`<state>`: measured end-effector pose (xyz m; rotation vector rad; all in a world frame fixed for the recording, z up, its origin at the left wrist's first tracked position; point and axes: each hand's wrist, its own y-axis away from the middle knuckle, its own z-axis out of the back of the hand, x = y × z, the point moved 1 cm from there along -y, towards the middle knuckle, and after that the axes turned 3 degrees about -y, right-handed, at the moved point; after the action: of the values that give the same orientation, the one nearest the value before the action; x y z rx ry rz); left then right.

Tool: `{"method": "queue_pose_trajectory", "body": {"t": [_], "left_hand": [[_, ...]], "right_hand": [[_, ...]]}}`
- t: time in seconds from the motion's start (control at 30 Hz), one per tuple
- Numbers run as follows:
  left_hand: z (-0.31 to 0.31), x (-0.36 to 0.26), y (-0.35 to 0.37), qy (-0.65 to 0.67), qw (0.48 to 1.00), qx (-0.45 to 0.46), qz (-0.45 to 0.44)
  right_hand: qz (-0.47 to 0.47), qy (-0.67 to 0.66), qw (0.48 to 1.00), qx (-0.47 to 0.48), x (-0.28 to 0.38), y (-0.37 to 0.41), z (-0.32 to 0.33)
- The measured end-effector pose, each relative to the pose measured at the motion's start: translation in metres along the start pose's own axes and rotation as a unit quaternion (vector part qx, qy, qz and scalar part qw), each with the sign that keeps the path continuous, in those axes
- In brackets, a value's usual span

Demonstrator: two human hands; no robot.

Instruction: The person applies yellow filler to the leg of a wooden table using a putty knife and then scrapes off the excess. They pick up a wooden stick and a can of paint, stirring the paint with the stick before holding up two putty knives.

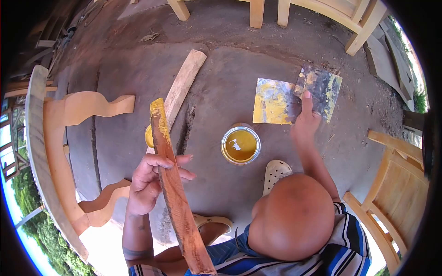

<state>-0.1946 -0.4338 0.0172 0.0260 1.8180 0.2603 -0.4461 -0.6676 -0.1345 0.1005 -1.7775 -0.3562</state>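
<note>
My left hand (146,181) is closed around a rough wooden stick (177,202), held at a slant with its upper end coated in yellow paint. My right hand (307,120) grips a dark, paint-stained flat sheet (320,87), thumb on top and the other fingers mostly hidden. Beside that sheet, partly overlapping it, is a second square sheet (274,102) smeared with yellow. Between my hands an open can of yellow paint (241,145) stands on the ground. Behind the stick, a round yellow-coated lid (149,136) shows only in part.
A pale wooden plank (186,80) lies on the cracked concrete floor (221,83). Wavy-edged wooden furniture (57,119) stands at left, a wooden chair (396,184) at right, and more wooden legs (257,14) at the top. A beige clog (275,172) is near the can.
</note>
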Motion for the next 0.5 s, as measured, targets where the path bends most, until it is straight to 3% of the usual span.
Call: {"method": "queue_pose_trajectory", "body": {"t": [0.1, 0.13, 0.23, 0.27, 0.37, 0.4, 0.5], "left_hand": [[0.002, 0.006, 0.008, 0.151, 0.986, 0.000, 0.069], [0.009, 0.012, 0.014, 0.122, 0.989, -0.001, 0.081], [0.005, 0.007, 0.014, -0.004, 0.984, -0.025, 0.179], [-0.002, 0.002, 0.016, -0.047, 0.970, -0.061, 0.232], [-0.011, -0.014, 0.013, -0.255, 0.918, -0.111, 0.282], [-0.006, -0.015, 0.013, -0.383, 0.880, -0.059, 0.275], [-0.009, -0.029, 0.005, -0.538, 0.786, 0.073, 0.295]], "right_hand": [[0.020, 0.033, 0.999, 0.009, 0.004, -0.002, -0.005], [0.032, 0.038, 0.999, 0.012, 0.004, -0.003, -0.005], [0.050, 0.064, 0.997, 0.003, 0.004, -0.003, -0.005], [0.056, 0.074, 0.996, -0.003, 0.006, -0.003, -0.004], [0.064, 0.093, 0.994, 0.002, 0.014, 0.004, -0.002], [0.041, 0.114, 0.993, -0.009, 0.017, 0.008, 0.001], [0.014, 0.123, 0.992, -0.013, 0.019, 0.009, 0.006]]}}
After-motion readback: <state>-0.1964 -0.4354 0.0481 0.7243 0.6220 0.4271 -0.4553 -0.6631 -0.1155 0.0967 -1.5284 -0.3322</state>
